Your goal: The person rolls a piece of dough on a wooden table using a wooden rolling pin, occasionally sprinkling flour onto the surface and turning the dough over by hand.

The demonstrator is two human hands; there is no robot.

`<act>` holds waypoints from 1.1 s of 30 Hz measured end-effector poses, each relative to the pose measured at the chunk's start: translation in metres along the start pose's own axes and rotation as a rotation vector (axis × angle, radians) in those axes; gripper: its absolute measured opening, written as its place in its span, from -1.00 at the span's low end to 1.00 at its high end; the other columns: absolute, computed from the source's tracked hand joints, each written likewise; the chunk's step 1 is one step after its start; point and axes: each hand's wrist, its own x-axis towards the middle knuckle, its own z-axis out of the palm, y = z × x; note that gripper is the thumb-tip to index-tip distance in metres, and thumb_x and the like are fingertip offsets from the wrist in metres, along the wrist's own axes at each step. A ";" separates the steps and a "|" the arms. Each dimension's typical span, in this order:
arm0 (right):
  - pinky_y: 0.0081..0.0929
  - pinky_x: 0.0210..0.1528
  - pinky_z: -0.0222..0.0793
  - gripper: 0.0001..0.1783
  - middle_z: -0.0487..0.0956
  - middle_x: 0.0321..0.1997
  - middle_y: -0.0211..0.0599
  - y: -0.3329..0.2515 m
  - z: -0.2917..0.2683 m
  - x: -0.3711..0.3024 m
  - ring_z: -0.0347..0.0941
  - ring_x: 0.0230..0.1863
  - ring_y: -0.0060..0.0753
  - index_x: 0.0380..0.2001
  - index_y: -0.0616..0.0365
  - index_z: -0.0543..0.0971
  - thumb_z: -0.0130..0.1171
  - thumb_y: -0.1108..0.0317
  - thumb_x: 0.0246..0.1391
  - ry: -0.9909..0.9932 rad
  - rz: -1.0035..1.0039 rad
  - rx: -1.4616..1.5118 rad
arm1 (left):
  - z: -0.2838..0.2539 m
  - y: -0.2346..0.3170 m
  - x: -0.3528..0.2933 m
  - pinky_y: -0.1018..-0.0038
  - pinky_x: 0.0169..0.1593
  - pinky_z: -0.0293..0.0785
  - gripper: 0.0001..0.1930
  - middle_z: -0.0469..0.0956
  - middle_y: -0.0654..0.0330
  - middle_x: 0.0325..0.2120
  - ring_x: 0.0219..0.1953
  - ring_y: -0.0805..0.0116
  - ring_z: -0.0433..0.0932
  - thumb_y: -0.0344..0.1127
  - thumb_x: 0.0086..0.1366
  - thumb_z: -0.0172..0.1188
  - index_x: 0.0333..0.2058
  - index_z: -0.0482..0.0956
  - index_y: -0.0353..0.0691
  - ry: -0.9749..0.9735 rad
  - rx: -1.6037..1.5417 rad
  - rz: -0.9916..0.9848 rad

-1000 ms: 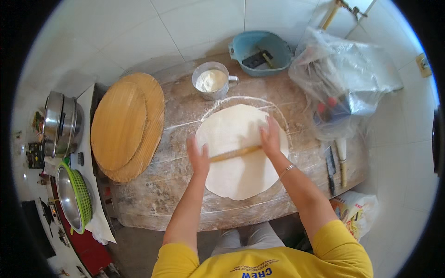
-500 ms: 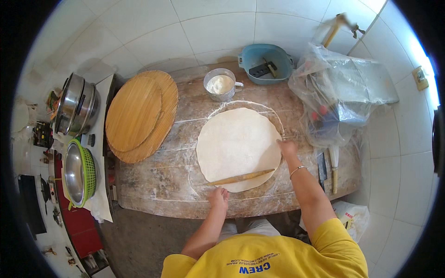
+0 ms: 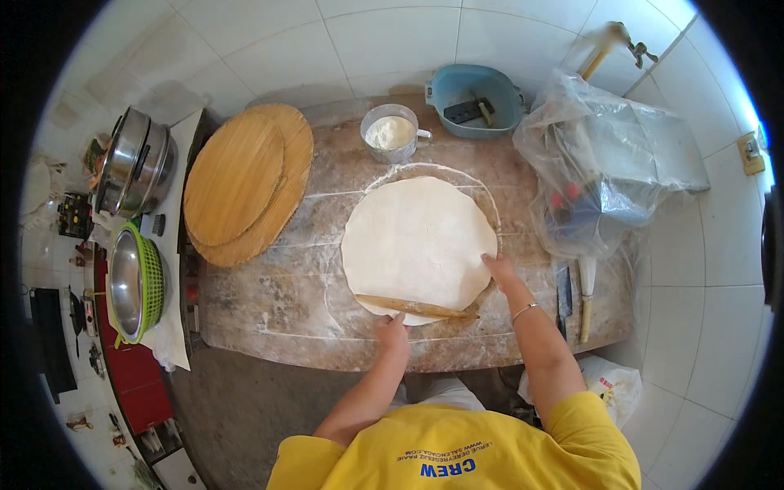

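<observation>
A large, thin round sheet of dough (image 3: 416, 237) lies flat on the floured wooden table. Across its near part rests a slim wooden rolling pin (image 3: 433, 309), tapered at the ends, its left end slightly farther from me than its right. My left hand (image 3: 394, 330) is at the dough's near edge, just below the pin, with thumb and fingers closed on the edge. At the right edge of the sheet, my right hand (image 3: 501, 269), with a bangle on the wrist, pinches the dough. The undersides of both hands' fingers are hidden.
Behind the dough stand a metal cup of flour (image 3: 389, 133) and a blue basin (image 3: 475, 101). Two round wooden boards (image 3: 237, 180) lie left. Plastic-covered things (image 3: 596, 163), a knife (image 3: 564, 296) and a pale-handled brush-like tool (image 3: 586, 298) are right. The table's near edge (image 3: 327, 361) curves before me.
My left hand has moved up and slightly right onto the dough's near edge. The rolling pin has turned, its left end now farther away. My right hand stays at the right edge.
</observation>
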 end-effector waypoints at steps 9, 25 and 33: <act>-0.43 -0.51 0.55 -0.70 0.61 -0.31 -0.17 0.068 -0.006 -0.118 0.58 -0.44 -0.39 -0.19 0.33 0.50 0.09 0.25 0.24 0.110 0.112 0.102 | -0.023 -0.015 0.026 0.38 -0.34 0.58 -0.73 0.54 0.10 -0.17 -0.28 0.27 0.59 -0.35 0.33 0.11 -0.02 0.43 -0.25 -0.080 -0.097 -0.087; -0.10 -0.15 0.45 -0.48 0.53 -0.20 -0.06 0.022 0.157 -0.218 0.50 -0.14 0.04 -0.12 0.14 0.42 0.37 0.11 -0.07 0.188 -0.408 -0.804 | -0.092 0.040 0.084 0.41 -0.30 0.48 -0.75 0.62 0.14 -0.35 -0.38 0.36 0.58 -0.36 0.21 0.24 -0.21 0.58 -0.43 -0.245 0.165 0.204; -0.06 -0.13 0.43 -0.67 0.57 -0.28 0.06 0.040 0.120 -0.202 0.51 -0.17 0.14 -0.19 0.21 0.47 0.23 0.26 0.03 0.208 -0.387 -0.661 | -0.088 0.073 0.104 0.21 -0.07 0.55 -0.66 0.59 0.03 -0.18 -0.22 0.13 0.61 -0.44 0.28 0.16 0.01 0.43 -0.44 -0.539 -0.020 0.043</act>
